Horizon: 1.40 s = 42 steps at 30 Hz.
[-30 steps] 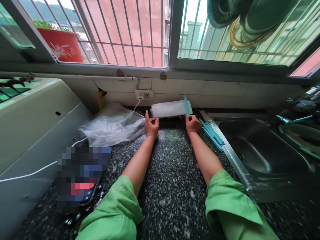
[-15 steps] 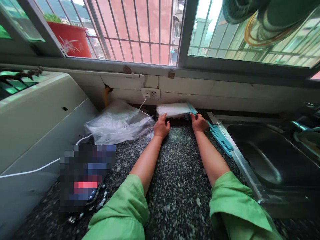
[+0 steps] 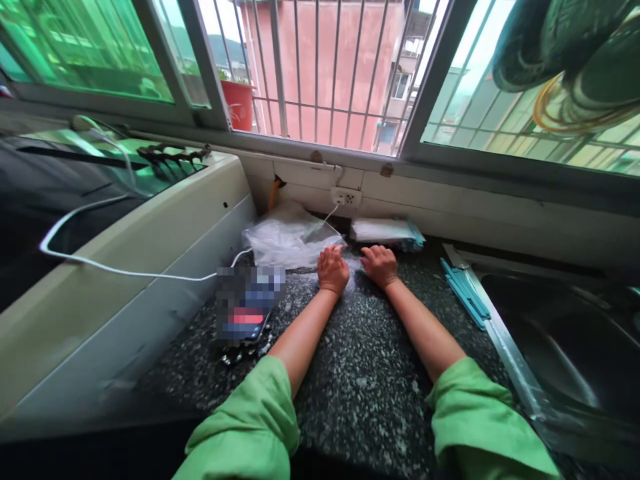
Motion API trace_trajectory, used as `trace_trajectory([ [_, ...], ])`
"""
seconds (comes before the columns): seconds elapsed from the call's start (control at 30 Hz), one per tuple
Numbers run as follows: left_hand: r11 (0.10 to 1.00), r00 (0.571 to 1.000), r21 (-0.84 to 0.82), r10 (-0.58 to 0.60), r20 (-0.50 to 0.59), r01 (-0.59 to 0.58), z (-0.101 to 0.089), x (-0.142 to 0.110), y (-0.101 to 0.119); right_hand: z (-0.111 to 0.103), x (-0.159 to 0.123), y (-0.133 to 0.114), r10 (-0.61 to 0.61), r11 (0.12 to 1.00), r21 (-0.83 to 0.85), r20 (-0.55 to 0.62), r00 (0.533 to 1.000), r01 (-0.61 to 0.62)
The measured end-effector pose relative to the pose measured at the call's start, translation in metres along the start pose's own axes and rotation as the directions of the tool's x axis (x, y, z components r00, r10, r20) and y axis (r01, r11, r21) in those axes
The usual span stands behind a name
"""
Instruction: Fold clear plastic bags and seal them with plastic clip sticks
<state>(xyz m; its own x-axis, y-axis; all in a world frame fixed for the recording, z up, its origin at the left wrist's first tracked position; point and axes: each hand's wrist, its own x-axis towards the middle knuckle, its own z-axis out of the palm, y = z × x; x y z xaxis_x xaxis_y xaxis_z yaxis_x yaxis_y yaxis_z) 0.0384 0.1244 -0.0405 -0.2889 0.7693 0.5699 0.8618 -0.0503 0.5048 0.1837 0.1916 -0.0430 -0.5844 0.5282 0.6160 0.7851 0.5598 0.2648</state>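
On the speckled black stone counter [image 3: 360,373] my left hand [image 3: 333,269] and right hand [image 3: 380,265] rest empty with fingers loosely curled, the flat stack of clear blue-edged plastic bags [image 3: 385,231] just beyond my right fingertips, a crumpled clear plastic sheet [image 3: 287,237] beyond my left.

We see both forearms stretched forward, bare from the elbow, green sleeves pushed up near us. Our left hand [image 3: 333,269] lies palm down, fingers loosely curled and spread a little. Our right hand [image 3: 380,265] lies palm down just beside it, knuckles raised, fingers bent, neither hand gripping anything
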Motion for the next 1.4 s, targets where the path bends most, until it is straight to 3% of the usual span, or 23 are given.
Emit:
trace_trajectory([
  [0.1,0.996,0.995,0.032,-0.082,0.053,0.080,-0.019,-0.013,-0.009,0.002,0.024,-0.043,-0.080,0.997,0.015,0.071,0.994,0.079],
  [0.2,0.983,0.978,0.094,-0.168,0.122,0.158,-0.037,-0.026,-0.018,0.005,0.043,-0.069,-0.110,0.994,0.029,0.085,0.990,0.108],
  [0.4,0.973,0.965,0.140,-0.206,0.164,0.184,-0.054,-0.035,-0.025,-0.003,0.041,-0.071,-0.086,0.996,0.009,0.051,0.995,0.086],
  [0.77,0.991,0.981,0.129,-0.050,0.189,0.026,-0.059,-0.037,-0.020,-0.038,-0.011,-0.058,0.056,0.996,-0.065,-0.040,0.998,-0.059],
  [1.0,0.990,0.973,0.015,0.134,0.189,-0.139,-0.061,-0.047,-0.017,-0.072,-0.064,-0.035,0.174,0.984,-0.012,-0.094,0.980,-0.176],
  [1.13,0.984,0.967,-0.029,0.180,0.182,-0.177,-0.063,-0.053,-0.011,-0.095,-0.101,-0.021,0.184,0.983,0.025,-0.090,0.979,-0.183],
  [1.27,0.990,0.981,-0.085,0.127,0.148,-0.115,-0.065,-0.049,-0.012,-0.120,-0.138,-0.011,0.181,0.979,0.113,-0.099,0.979,-0.170],
  [1.4,0.993,0.983,-0.048,-0.101,0.150,0.109,-0.065,-0.040,-0.020,-0.137,-0.169,0.003,0.228,0.953,0.223,-0.093,0.969,-0.203],
])
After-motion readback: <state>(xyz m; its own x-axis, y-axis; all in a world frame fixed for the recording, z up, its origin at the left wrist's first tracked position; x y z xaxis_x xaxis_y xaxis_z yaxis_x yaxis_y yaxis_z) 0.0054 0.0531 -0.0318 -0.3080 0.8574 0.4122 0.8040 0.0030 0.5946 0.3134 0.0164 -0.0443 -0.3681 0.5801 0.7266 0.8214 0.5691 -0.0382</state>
